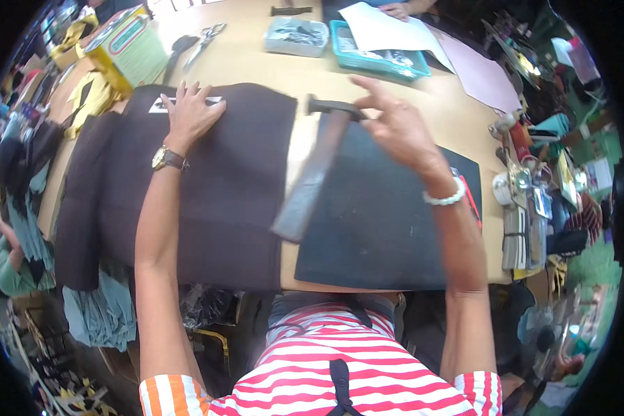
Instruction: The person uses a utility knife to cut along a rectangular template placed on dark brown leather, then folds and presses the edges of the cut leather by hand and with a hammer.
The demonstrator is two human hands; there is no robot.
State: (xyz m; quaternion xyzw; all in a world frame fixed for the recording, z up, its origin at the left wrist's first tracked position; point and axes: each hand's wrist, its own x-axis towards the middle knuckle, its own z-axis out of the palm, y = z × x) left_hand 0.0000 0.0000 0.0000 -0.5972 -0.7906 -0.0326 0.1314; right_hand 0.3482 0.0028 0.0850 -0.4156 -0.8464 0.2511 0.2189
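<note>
My left hand (190,119) lies with its fingers spread on a dark brown piece of fabric (215,194). Beneath that palm a small white strip (161,105) shows on both sides. My right hand (401,132), somewhat blurred, pinches one end of a hammer's dark head, with the index finger stretched out. From the head, the hammer (317,166) slants down and to the left on its worn wooden handle. The hammer is over the gap between the brown fabric and a black flat mat (381,215).
Scissors (204,43), a yellow-green tin (128,52), a clear box (296,38) and a turquoise basket (380,59) stand along the far side. Paper sheets (475,69) lie far right. Another person's hand (397,10) rests across the table. Bundled items (523,229) sit at the right edge.
</note>
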